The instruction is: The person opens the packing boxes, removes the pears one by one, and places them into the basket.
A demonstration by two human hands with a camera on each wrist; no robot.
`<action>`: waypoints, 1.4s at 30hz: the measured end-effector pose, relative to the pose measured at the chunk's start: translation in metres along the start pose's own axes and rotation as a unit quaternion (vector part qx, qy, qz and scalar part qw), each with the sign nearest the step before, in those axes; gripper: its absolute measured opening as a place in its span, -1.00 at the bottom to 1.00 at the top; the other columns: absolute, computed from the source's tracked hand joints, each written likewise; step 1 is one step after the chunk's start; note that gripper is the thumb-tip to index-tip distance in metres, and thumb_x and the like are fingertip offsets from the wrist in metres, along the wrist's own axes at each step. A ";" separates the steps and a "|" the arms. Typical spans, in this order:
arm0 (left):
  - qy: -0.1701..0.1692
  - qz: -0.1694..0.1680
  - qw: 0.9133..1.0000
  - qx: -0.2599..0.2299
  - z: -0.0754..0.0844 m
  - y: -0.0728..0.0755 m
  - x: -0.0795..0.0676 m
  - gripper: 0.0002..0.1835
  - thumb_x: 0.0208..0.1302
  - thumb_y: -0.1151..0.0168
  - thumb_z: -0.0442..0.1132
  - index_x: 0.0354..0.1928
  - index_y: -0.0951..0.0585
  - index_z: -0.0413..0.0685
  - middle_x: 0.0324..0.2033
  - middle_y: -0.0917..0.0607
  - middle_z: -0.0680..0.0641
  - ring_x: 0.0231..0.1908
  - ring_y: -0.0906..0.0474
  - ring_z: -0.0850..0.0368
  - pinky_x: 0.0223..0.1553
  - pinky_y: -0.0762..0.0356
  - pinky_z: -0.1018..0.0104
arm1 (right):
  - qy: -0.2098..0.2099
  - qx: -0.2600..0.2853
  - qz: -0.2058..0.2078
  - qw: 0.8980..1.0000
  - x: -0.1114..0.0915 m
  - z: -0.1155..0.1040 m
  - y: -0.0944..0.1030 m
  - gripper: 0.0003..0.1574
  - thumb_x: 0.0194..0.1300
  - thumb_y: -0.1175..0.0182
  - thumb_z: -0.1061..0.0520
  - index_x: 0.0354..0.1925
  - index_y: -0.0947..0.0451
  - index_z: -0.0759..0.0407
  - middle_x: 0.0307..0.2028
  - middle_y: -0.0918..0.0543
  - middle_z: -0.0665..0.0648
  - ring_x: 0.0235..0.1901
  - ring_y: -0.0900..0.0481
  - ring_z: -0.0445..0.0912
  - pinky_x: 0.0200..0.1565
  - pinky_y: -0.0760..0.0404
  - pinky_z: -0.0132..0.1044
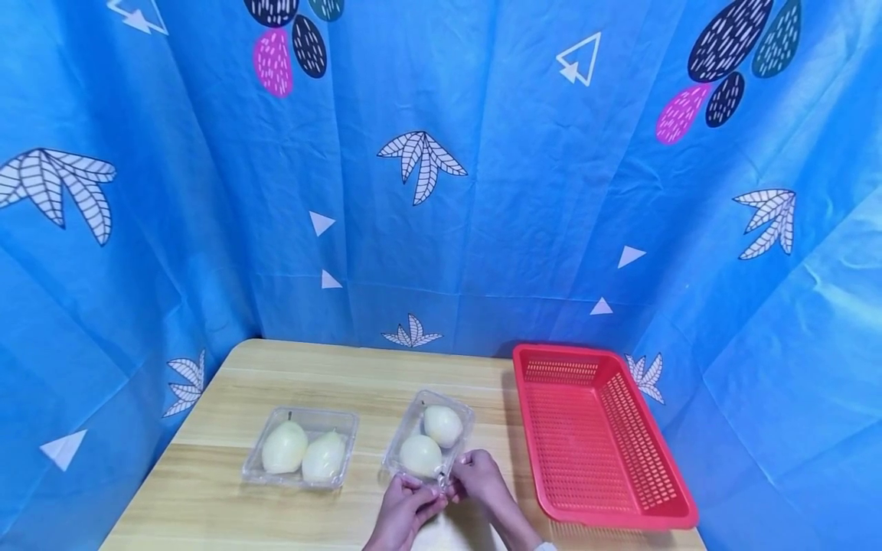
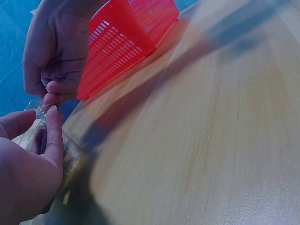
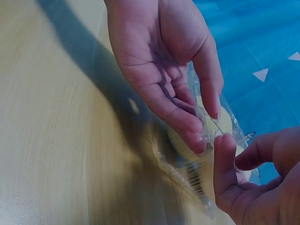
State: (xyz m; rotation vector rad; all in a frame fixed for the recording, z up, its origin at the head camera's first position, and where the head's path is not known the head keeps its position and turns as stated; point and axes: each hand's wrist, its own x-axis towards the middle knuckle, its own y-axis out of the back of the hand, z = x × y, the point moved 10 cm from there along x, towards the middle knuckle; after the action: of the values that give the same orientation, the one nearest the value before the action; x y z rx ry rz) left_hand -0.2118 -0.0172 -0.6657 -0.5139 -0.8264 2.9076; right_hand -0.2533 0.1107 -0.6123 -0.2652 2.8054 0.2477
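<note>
Two pale yellow pears lie in a clear plastic tray near the middle of the table, with thin clear plastic film about its near corner. My left hand pinches the film between thumb and fingers. Close beside it, my right hand grips the same gathered bit from the right, fingers curled. In the right wrist view the film stretches between the two hands' fingertips, over the pears. The left wrist view shows both hands meeting at the tray's corner, where the fingers hide much of the film.
To the left stands another clear plastic tray holding two pale pears. A red slotted basket sits at the right of the wooden table. Blue patterned curtain hangs behind the table and on both sides.
</note>
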 end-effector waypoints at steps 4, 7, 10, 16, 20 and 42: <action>-0.001 0.000 1.000 0.001 0.000 0.002 -0.001 -0.66 0.33 -0.23 -0.48 -0.09 -0.23 -0.22 -0.05 -0.64 -0.23 -0.09 -0.78 0.03 0.09 -0.75 0.21 | 0.001 0.001 0.010 1.000 -0.001 0.000 0.002 -0.82 0.41 -0.11 0.29 -0.24 -0.52 0.46 -0.57 -0.67 0.13 -0.65 -0.57 -0.21 -0.56 -0.66 -0.38; 0.000 0.001 1.000 0.000 0.000 0.003 -0.001 -0.68 0.33 -0.22 -0.48 -0.11 -0.25 -0.21 -0.05 -0.63 -0.22 -0.08 -0.78 0.01 0.08 -0.75 0.19 | -0.002 0.000 0.020 1.000 -0.001 0.001 0.005 -0.80 0.41 -0.11 0.27 -0.18 -0.49 0.47 -0.53 -0.68 0.16 -0.65 -0.57 -0.21 -0.56 -0.66 -0.37; 0.003 0.001 1.000 -0.003 0.000 0.004 0.000 -0.70 0.33 -0.22 -0.48 -0.12 -0.27 -0.20 -0.06 -0.62 -0.22 -0.08 -0.79 0.00 0.08 -0.75 0.20 | -0.004 -0.002 0.027 1.000 -0.001 0.001 0.006 -0.81 0.37 -0.09 0.29 -0.15 -0.47 0.46 -0.50 -0.70 0.20 -0.64 -0.58 -0.19 -0.56 -0.66 -0.37; 0.007 0.002 1.000 -0.001 0.000 0.005 0.001 -0.72 0.33 -0.23 -0.47 -0.13 -0.29 -0.21 -0.11 -0.58 -0.16 -0.12 -0.75 0.05 0.08 -0.75 0.20 | -0.001 -0.005 0.017 1.000 -0.002 0.002 0.005 -0.78 0.41 -0.04 0.28 -0.10 -0.43 0.47 -0.50 -0.69 0.22 -0.62 -0.61 -0.16 -0.54 -0.68 -0.33; 0.005 0.005 1.000 -0.003 0.001 0.006 0.000 -0.71 0.32 -0.24 -0.48 -0.10 -0.30 -0.25 -0.13 -0.58 -0.16 -0.13 -0.74 0.07 0.08 -0.75 0.21 | -0.006 0.013 -0.002 1.000 -0.002 0.005 0.001 -0.76 0.46 -0.04 0.25 -0.06 -0.40 0.48 -0.53 -0.68 0.17 -0.62 -0.61 -0.16 -0.54 -0.67 -0.34; 0.011 -0.010 1.000 0.003 0.002 0.006 0.009 -0.71 0.37 -0.20 -0.44 -0.08 -0.26 -0.24 -0.12 -0.62 -0.18 -0.17 -0.74 0.10 0.06 -0.75 0.24 | 0.003 0.014 0.118 0.993 0.009 0.011 0.029 -0.52 0.23 -0.23 0.31 0.08 -0.44 0.56 -0.34 -0.71 0.29 -0.54 -0.69 -0.12 -0.39 -0.79 -0.20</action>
State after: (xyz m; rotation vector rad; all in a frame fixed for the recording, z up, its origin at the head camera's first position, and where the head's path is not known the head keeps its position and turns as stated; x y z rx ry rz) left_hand -0.2205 -0.0217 -0.6694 -0.5318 -0.8137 2.8804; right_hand -0.2644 0.1398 -0.6213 0.0734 2.8422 0.2599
